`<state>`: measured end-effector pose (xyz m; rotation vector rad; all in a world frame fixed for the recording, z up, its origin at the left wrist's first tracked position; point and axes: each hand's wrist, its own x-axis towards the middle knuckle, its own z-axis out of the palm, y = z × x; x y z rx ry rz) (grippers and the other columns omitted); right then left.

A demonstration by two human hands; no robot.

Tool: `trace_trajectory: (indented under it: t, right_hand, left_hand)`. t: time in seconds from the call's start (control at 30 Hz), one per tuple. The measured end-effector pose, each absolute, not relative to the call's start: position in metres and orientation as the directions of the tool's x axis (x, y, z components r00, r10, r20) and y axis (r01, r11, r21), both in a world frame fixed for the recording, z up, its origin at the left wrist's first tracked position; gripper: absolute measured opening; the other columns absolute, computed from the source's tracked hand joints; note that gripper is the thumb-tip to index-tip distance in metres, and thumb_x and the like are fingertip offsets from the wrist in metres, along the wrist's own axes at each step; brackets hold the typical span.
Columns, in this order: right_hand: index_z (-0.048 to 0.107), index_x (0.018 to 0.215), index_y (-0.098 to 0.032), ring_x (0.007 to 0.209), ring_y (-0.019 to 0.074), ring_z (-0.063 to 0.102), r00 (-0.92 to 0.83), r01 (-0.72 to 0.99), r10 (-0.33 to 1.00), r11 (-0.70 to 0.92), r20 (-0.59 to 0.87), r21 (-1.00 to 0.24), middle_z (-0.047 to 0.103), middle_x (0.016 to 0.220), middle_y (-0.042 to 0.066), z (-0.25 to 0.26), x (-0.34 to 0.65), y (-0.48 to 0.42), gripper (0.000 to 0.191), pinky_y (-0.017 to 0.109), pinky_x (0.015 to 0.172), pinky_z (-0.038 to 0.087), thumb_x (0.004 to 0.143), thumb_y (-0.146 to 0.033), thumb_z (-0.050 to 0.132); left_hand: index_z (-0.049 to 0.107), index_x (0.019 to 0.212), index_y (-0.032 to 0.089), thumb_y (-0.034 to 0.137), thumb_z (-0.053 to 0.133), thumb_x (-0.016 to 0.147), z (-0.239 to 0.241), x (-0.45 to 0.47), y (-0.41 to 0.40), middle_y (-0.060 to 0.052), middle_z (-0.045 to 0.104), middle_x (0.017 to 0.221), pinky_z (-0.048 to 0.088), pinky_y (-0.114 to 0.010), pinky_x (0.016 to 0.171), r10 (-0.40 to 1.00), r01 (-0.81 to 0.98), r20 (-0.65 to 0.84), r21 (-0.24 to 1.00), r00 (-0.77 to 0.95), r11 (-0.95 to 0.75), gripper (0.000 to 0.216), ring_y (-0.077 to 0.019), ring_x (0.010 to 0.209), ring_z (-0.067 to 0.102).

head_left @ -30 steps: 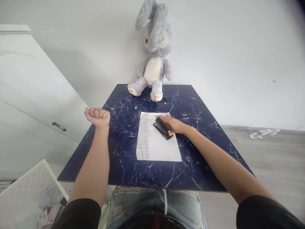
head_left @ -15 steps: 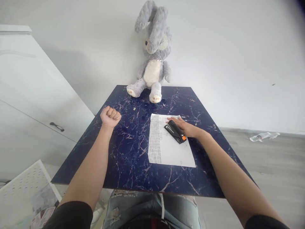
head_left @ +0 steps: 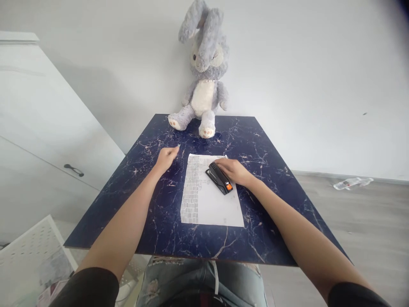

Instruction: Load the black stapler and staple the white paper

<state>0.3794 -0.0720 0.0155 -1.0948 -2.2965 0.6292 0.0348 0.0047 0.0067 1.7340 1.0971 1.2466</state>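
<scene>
My left hand (head_left: 166, 159) is closed in a pinch at a small silvery piece (head_left: 179, 146) at its fingertips, left of the paper's far edge. Too small to tell for sure, the piece looks like a short strip of staples. A printed sheet of paper (head_left: 211, 209) lies flat on the table in front of me. On it rests a black stapler (head_left: 220, 178) with an orange tab at its near end. My right hand (head_left: 235, 171) lies over the paper's right edge, its bent fingers against the stapler's far end; the thumb is hidden.
A grey plush rabbit (head_left: 204, 94) sits at the back of the dark blue marbled table (head_left: 262, 204), against the wall. To the left stand a white cabinet (head_left: 47, 111) and a white perforated bin (head_left: 32, 247). A clear plastic wrapper (head_left: 353, 183) lies on the floor at right.
My left hand has moved right, from a fist over the table to a pinch at the small silvery piece. Paper and stapler have shifted left with my right hand, whose fingers are now more bent.
</scene>
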Motion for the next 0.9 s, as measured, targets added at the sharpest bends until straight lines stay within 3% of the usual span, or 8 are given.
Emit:
trace_trajectory:
  t: [0.1,0.2,0.27,0.37,0.53,0.7,0.8,0.9]
  right_hand:
    - [0.07,0.119,-0.021,0.099,0.027,0.072,-0.528,0.55,0.817,0.538,0.233,-0.639,0.076,0.115,0.011,0.035,0.38,-0.084,0.04,0.039,0.085,0.057,0.105,-0.056,0.055]
    - [0.065,0.116,-0.02,0.078,0.0222,0.066,-0.563,0.641,0.814,0.539,0.142,-0.547,0.074,0.097,0.007,0.042,0.376,-0.097,0.046,0.033,0.068,0.049,0.087,-0.053,0.079]
    - [0.066,0.112,-0.02,0.069,0.0195,0.062,-0.543,0.69,0.829,0.53,0.131,-0.493,0.072,0.086,0.004,0.038,0.373,-0.101,0.035,0.031,0.065,0.044,0.087,-0.042,0.078]
    - [0.069,0.12,-0.02,0.08,0.023,0.068,-0.526,0.643,0.809,0.581,0.263,-0.499,0.077,0.099,0.008,0.025,0.372,-0.097,0.03,0.035,0.074,0.049,0.093,-0.033,0.069]
    - [0.072,0.134,-0.023,0.099,0.0285,0.07,-0.513,0.481,0.751,0.653,0.416,-0.585,0.079,0.116,0.012,0.007,0.37,-0.083,0.037,0.045,0.091,0.056,0.099,-0.035,0.068]
    - [0.072,0.138,-0.023,0.117,0.0307,0.071,-0.53,0.324,0.783,0.542,0.326,-0.775,0.077,0.131,0.01,0.002,0.373,-0.077,0.045,0.05,0.107,0.054,0.095,-0.036,0.072]
    - [0.073,0.138,-0.026,0.135,0.0304,0.066,-0.547,0.134,0.805,0.356,0.23,-0.925,0.073,0.143,0.005,-0.002,0.381,-0.071,0.045,0.051,0.121,0.045,0.095,-0.029,0.06]
    - [0.079,0.128,-0.026,0.135,0.0288,0.066,-0.536,-0.008,0.83,0.179,0.155,-0.984,0.076,0.137,0.002,-0.005,0.385,-0.067,0.052,0.049,0.125,0.043,0.085,-0.02,0.052]
  left_hand:
    - [0.051,0.066,0.02,0.048,0.052,0.106,0.003,0.045,0.001,0.0,0.05,0.065,0.04,-0.03,0.068,0.818,0.517,0.441,0.634,0.368,-0.575,0.049,-0.0163,0.065,0.047]
    - [0.069,0.095,0.021,0.041,0.048,0.109,0.003,0.058,-0.005,-0.006,0.069,0.098,0.047,-0.038,0.096,0.673,0.495,0.402,0.464,0.621,-0.734,0.032,-0.0229,0.095,0.06]
    - [0.072,0.113,0.024,0.042,0.049,0.11,0.003,0.063,-0.008,-0.008,0.07,0.121,0.041,-0.045,0.112,0.606,0.47,0.312,0.412,0.732,-0.78,0.029,-0.0258,0.115,0.061]
    - [0.072,0.124,0.026,0.045,0.053,0.109,0.003,0.064,-0.009,-0.008,0.067,0.134,0.035,-0.051,0.119,0.609,0.506,0.228,0.382,0.759,-0.773,0.031,-0.0285,0.127,0.059]
    - [0.073,0.122,0.026,0.044,0.057,0.107,0.0,0.059,-0.005,-0.008,0.068,0.131,0.038,-0.05,0.116,0.64,0.524,0.247,0.401,0.728,-0.751,0.029,-0.029,0.125,0.06]
    - [0.075,0.116,0.025,0.043,0.063,0.104,-0.004,0.057,0.001,-0.008,0.07,0.123,0.043,-0.048,0.111,0.614,0.454,0.309,0.455,0.726,-0.766,0.025,-0.0279,0.12,0.062]
    - [0.077,0.112,0.024,0.044,0.068,0.101,-0.004,0.054,0.004,-0.008,0.071,0.119,0.047,-0.045,0.105,0.599,0.405,0.317,0.503,0.735,-0.764,0.024,-0.0269,0.114,0.065]
    - [0.078,0.112,0.025,0.045,0.073,0.099,-0.002,0.052,0.004,-0.008,0.073,0.118,0.046,-0.048,0.108,0.588,0.377,0.296,0.537,0.753,-0.754,0.024,-0.0268,0.112,0.066]
